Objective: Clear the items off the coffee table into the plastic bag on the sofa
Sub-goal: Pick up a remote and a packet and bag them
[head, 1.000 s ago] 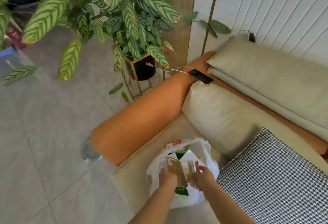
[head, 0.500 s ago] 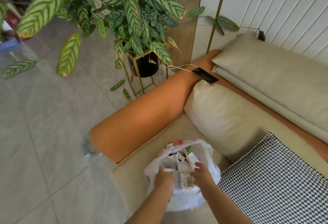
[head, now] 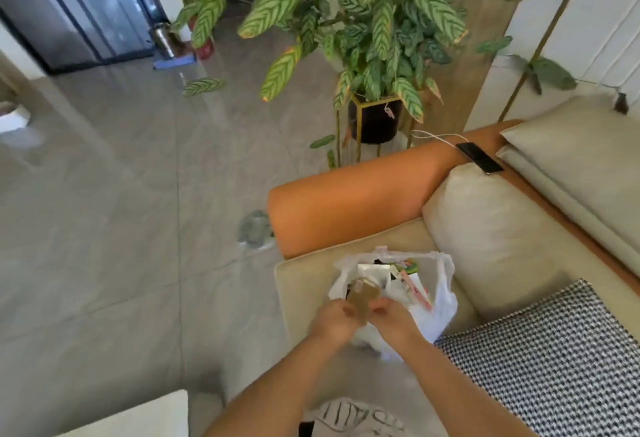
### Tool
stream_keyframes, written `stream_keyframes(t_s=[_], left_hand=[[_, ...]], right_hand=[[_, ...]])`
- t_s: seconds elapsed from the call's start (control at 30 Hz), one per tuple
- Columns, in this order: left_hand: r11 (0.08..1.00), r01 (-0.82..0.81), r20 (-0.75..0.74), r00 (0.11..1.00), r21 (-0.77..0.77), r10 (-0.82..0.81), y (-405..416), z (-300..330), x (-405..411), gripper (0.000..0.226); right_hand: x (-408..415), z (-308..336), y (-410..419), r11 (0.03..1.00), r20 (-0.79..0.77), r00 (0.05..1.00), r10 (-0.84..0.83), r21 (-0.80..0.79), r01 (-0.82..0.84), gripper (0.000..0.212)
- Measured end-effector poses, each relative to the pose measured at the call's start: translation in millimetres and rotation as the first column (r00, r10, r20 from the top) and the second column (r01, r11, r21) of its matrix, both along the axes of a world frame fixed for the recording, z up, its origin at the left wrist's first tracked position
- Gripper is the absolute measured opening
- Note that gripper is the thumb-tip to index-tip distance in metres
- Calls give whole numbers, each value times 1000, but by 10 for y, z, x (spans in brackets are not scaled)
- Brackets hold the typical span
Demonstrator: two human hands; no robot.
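A white plastic bag [head: 441, 305] stands open on the beige sofa seat [head: 304, 284], by the orange armrest [head: 346, 208]. Inside it I see papers, a pink item and a green-printed packet [head: 408, 265]. My left hand [head: 332, 320] and my right hand [head: 394, 318] are side by side at the bag's near rim. Both pinch a brown cardboard piece [head: 363, 296] that sticks up over the bag's mouth. The lower part of the cardboard is hidden by my fingers.
A houndstooth cushion [head: 554, 360] lies right of the bag and a beige cushion [head: 485, 235] behind it. A phone [head: 479, 157] on a white cable rests on the armrest. A potted plant [head: 375, 121] stands beyond. A white surface corner [head: 138, 416] shows at bottom left.
Half a second ago both hands were pressed down into the bag's mouth. Now they are raised at its near rim with brown cardboard between them. The view has swung left, showing more floor.
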State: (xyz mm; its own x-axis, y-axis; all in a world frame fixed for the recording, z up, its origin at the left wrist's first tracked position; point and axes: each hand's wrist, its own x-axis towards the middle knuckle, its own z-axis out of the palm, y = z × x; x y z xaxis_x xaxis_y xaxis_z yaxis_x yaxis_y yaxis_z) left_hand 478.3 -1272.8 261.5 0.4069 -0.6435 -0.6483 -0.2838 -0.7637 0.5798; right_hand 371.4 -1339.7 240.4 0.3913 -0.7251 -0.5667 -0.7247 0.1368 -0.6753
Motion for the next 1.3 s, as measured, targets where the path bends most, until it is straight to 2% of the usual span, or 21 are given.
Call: stream_keyframes(t_s=[0.1, 0.2, 0.3, 0.5, 0.67, 1.0, 1.17, 1.3], left_hand=[[998, -51, 40, 998, 29, 50, 408, 30, 119, 27], [994, -94, 127, 988, 52, 87, 790, 9, 296, 29], [984, -161, 177, 973, 77, 145, 1224, -32, 472, 30], [917, -379, 185, 917, 124, 354, 2304, -160, 715, 31], [800, -576, 174, 816, 170, 551, 3355, -278, 814, 30], [589, -777, 140, 623, 224, 769, 5093, -550, 841, 35], [453, -867, 73, 476, 208, 877, 5664, -742, 892, 29], [401, -883, 31, 420, 245, 907, 5931, -1011, 954, 30]], right_hand=[[154, -42, 264, 982, -58, 982, 177, -59, -181, 17], [354, -93, 537, 924, -88, 930, 356, -112, -365, 19], [595, -111, 828, 868, -120, 877, 465, -131, -478, 23], [1159, -287, 1577, 718, -120, 725, 678, -102, -689, 17], [1601, -336, 2495, 530, -111, 532, 840, -43, -847, 27], [2068, -456, 4101, 252, -146, 252, 957, -14, -968, 31], [2197, -693, 4605, 240, -170, 234, 957, 13, -971, 31], [2335, -1007, 4864, 202, -183, 191, 964, 42, -978, 30]])
